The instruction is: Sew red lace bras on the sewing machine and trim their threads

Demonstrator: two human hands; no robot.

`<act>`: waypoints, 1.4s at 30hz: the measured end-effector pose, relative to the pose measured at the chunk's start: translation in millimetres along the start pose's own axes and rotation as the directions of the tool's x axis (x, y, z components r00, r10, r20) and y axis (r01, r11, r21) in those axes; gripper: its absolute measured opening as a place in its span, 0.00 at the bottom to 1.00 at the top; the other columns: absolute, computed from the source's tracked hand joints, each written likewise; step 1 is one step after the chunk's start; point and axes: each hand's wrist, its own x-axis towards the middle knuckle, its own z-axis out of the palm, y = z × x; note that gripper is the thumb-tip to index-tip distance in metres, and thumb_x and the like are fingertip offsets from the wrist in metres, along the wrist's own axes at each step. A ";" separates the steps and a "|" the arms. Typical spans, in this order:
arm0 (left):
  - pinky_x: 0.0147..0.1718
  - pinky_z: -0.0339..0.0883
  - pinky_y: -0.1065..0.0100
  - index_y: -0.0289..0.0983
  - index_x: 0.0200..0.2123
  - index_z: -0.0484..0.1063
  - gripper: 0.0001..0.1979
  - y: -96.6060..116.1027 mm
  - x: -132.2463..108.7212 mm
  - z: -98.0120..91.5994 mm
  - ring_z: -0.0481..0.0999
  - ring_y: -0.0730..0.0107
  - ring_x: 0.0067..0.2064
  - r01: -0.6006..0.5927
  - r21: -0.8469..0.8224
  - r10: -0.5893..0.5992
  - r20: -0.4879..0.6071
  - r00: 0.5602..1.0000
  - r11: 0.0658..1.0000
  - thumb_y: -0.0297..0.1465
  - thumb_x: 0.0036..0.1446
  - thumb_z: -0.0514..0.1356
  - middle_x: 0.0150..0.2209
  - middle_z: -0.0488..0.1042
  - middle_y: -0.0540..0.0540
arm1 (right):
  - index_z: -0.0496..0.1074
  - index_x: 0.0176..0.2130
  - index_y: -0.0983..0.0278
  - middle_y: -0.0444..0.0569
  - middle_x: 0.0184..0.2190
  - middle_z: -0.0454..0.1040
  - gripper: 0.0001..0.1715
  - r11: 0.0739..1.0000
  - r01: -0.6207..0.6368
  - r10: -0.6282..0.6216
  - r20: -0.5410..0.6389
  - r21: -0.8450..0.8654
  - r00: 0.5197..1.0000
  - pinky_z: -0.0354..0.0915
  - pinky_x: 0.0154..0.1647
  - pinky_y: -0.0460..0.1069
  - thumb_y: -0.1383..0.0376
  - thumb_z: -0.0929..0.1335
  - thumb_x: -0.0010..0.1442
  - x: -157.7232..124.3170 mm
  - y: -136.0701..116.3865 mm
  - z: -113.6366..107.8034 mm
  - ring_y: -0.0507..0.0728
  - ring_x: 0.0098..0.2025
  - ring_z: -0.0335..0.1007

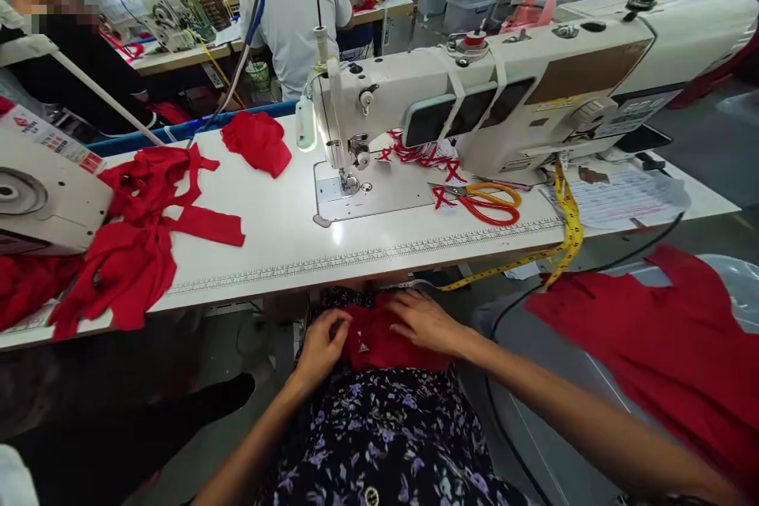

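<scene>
A piece of red fabric (379,344) with a small whitish mark lies across my lap, over a dark floral garment. At its left edge my left hand (323,348) has its fingers curled, thumb and fingertips pinching the cloth. My right hand (424,322) rests flat on the fabric's upper right part, fingers stretched out. Just beyond both hands is the table edge, and above it stands a white sewing machine (403,87). Beneath its needle, the metal plate (385,194) carries no cloth.
Orange-handled scissors (489,202), red trimmings (421,154) and a yellow tape measure (570,213) lie on the white table (285,229). Red garment pieces (142,233) are heaped left; a red cloth (658,332) drapes over a bin at right. A black cable (495,403) hangs nearby. People sit beyond.
</scene>
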 end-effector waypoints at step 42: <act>0.24 0.51 0.74 0.33 0.35 0.73 0.15 109.2 30.9 -33.3 0.59 0.78 0.26 0.170 -0.205 -0.007 0.618 0.786 0.964 0.41 0.60 0.62 0.26 0.68 0.52 | 0.73 0.33 0.65 0.43 0.28 0.70 0.10 0.575 -0.088 0.080 0.051 0.813 0.995 0.57 0.30 0.45 0.60 0.69 0.59 -16.2 -58.4 -82.6 0.50 0.30 0.61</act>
